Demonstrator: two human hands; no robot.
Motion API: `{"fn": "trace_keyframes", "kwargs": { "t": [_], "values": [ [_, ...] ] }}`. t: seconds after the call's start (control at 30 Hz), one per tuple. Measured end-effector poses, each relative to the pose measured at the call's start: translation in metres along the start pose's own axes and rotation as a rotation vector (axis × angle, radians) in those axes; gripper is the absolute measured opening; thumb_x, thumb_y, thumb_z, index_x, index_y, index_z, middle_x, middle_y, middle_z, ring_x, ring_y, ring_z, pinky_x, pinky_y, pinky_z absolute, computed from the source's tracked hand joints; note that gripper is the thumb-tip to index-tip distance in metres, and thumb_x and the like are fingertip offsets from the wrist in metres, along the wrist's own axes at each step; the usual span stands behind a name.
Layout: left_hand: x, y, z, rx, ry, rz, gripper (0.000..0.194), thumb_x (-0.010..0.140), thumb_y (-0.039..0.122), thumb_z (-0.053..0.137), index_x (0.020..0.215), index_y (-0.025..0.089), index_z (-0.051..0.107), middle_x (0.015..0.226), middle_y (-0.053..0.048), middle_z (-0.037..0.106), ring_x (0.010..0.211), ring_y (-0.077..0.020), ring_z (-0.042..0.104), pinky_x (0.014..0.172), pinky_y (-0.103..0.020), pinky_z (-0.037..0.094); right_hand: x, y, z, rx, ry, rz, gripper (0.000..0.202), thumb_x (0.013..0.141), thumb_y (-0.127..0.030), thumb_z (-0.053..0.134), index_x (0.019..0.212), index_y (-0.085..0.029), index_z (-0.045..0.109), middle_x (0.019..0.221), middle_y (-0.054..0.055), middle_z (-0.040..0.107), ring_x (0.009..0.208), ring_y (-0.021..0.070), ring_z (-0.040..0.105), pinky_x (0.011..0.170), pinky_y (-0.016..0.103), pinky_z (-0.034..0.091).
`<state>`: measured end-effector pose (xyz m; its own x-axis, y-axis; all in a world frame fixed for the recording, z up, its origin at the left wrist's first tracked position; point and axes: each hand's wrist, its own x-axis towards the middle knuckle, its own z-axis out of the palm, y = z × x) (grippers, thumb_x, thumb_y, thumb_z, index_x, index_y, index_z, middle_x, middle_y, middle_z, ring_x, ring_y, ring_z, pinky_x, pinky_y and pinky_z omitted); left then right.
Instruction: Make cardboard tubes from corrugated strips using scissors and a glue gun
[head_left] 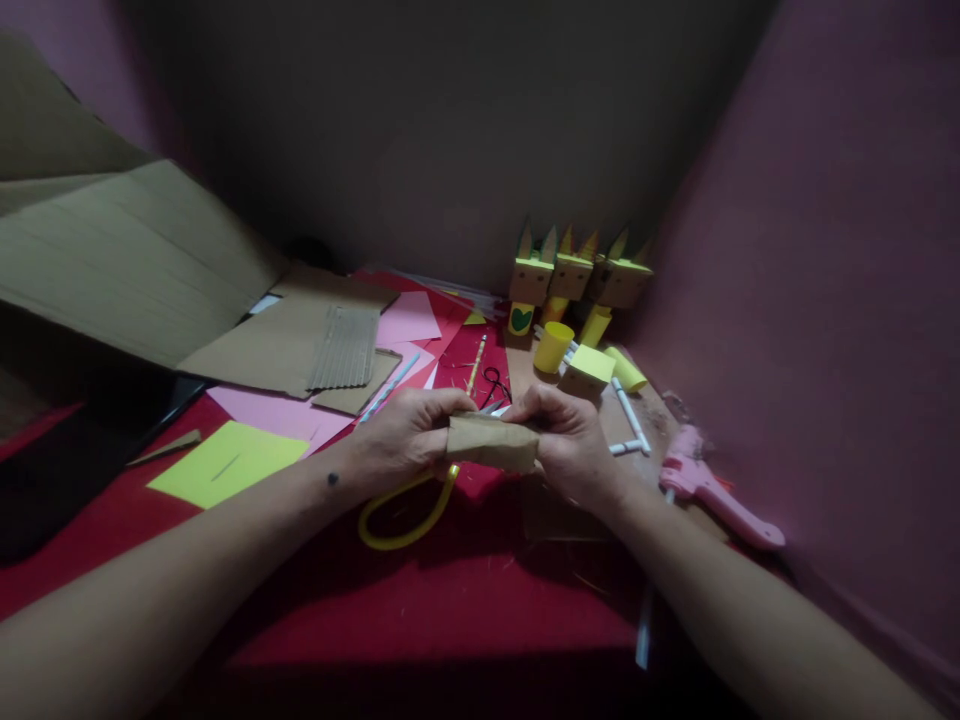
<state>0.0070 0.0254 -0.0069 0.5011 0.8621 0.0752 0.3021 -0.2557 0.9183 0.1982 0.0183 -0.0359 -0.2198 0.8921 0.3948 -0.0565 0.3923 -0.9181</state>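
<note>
Between my two hands is a small strip of brown cardboard [493, 443], held level above the red tablecloth. My left hand [411, 435] pinches its left end, thumb on top. At the right end, my right hand [574, 440] grips it with the fingers curled. Below the strip, a yellow scissor handle [409, 540] shows; the rest of that tool is mostly covered by my hands. Just beyond them lie a pencil [477, 365] and small dark-handled scissors [495, 383].
Cardboard pieces [270, 345] and pink paper [409, 318] lie at the left, with a yellow-green sheet [232, 462] nearer. Several box-headed figures [534, 280] stand at the back right, beside yellow paper rolls [553, 347]. A pink glue gun [712, 490] lies by the right wall.
</note>
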Motion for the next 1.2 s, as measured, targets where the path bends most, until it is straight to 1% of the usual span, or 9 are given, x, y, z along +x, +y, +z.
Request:
{"fn": "trace_keyframes", "kwargs": {
  "t": [0.2, 0.27, 0.33, 0.4, 0.6, 0.83, 0.97, 1.07, 1.2],
  "values": [
    [-0.002, -0.005, -0.001, 0.175, 0.138, 0.191, 0.015, 0.074, 0.02, 0.053, 0.07, 0.017, 0.066, 0.049, 0.006, 0.053, 0.046, -0.0081, 0.045, 0.045, -0.018, 0.033, 0.003, -0.005, 0.006, 0.085, 0.019, 0.081, 0.018, 0.064, -0.009, 0.07, 0.074, -0.02, 0.06, 0.065, -0.005, 0.06, 0.054, 0.008, 0.054, 0.049, 0.019, 0.045],
    [-0.002, -0.005, -0.002, 0.161, 0.181, 0.227, 0.017, 0.076, 0.02, 0.05, 0.069, 0.017, 0.066, 0.048, 0.006, 0.052, 0.044, -0.0077, 0.044, 0.045, -0.018, 0.033, 0.006, -0.006, 0.006, 0.259, -0.113, 0.303, 0.021, 0.07, -0.019, 0.069, 0.087, -0.021, 0.059, 0.065, -0.004, 0.062, 0.048, 0.0104, 0.058, 0.044, 0.021, 0.049],
    [-0.003, -0.004, -0.003, 0.192, 0.205, 0.271, 0.016, 0.075, 0.019, 0.051, 0.069, 0.016, 0.066, 0.05, 0.006, 0.052, 0.046, -0.0078, 0.044, 0.046, -0.018, 0.035, 0.007, -0.007, 0.006, 0.417, -0.355, 0.553, 0.024, 0.074, -0.03, 0.065, 0.094, -0.019, 0.057, 0.063, -0.001, 0.065, 0.045, 0.0138, 0.061, 0.039, 0.023, 0.05],
    [-0.004, -0.002, -0.003, 0.238, 0.223, 0.317, 0.014, 0.074, 0.019, 0.052, 0.068, 0.015, 0.065, 0.052, 0.005, 0.053, 0.049, -0.0082, 0.045, 0.048, -0.018, 0.035, 0.005, -0.01, 0.005, 0.464, -0.533, 0.679, 0.026, 0.076, -0.035, 0.062, 0.091, -0.014, 0.059, 0.062, 0.004, 0.067, 0.045, 0.0157, 0.064, 0.037, 0.022, 0.05],
    [-0.004, -0.002, 0.003, 0.03, 0.182, 0.261, 0.01, 0.072, 0.019, 0.06, 0.064, 0.015, 0.06, 0.055, 0.005, 0.05, 0.054, -0.008, 0.043, 0.051, -0.019, 0.034, -0.005, -0.023, 0.0, 0.194, -0.396, 0.674, 0.024, 0.081, -0.033, 0.058, 0.068, -0.013, 0.06, 0.048, 0.003, 0.065, 0.034, 0.0122, 0.058, 0.029, 0.017, 0.046],
    [-0.002, 0.0, 0.008, -0.245, -0.009, 0.056, 0.011, 0.069, 0.015, 0.058, 0.079, 0.016, 0.063, 0.063, 0.004, 0.057, 0.049, -0.0073, 0.044, 0.046, -0.019, 0.035, -0.003, -0.023, -0.002, 0.114, -0.426, 0.635, 0.027, 0.079, -0.03, 0.057, 0.056, -0.016, 0.058, 0.043, 0.002, 0.063, 0.033, 0.0106, 0.058, 0.03, 0.015, 0.046],
    [-0.001, 0.004, 0.006, -0.282, 0.027, 0.111, 0.005, 0.069, 0.02, 0.065, 0.071, 0.015, 0.063, 0.064, 0.004, 0.059, 0.058, -0.0085, 0.051, 0.054, -0.019, 0.039, -0.002, -0.023, 0.004, 0.112, -0.381, 0.653, 0.019, 0.076, -0.028, 0.057, 0.063, -0.015, 0.059, 0.045, 0.001, 0.063, 0.031, 0.0109, 0.056, 0.028, 0.016, 0.044],
    [0.001, 0.004, 0.002, -0.327, -0.006, 0.011, 0.006, 0.067, 0.019, 0.064, 0.071, 0.015, 0.065, 0.053, 0.006, 0.056, 0.044, -0.0065, 0.045, 0.045, -0.018, 0.035, 0.001, -0.021, 0.004, 0.168, -0.409, 0.669, 0.02, 0.079, -0.034, 0.058, 0.078, -0.015, 0.061, 0.045, -0.001, 0.063, 0.032, 0.0115, 0.056, 0.028, 0.017, 0.044],
    [0.005, -0.003, -0.001, -0.443, 0.0, -0.116, 0.008, 0.069, 0.023, 0.062, 0.071, 0.016, 0.065, 0.04, 0.008, 0.046, 0.031, -0.005, 0.032, 0.032, -0.018, 0.023, 0.005, -0.013, -0.001, 0.363, -0.451, 0.639, 0.036, 0.08, -0.051, 0.059, 0.078, -0.014, 0.056, 0.052, 0.003, 0.067, 0.038, 0.0137, 0.062, 0.033, 0.019, 0.049]
  ]
}}
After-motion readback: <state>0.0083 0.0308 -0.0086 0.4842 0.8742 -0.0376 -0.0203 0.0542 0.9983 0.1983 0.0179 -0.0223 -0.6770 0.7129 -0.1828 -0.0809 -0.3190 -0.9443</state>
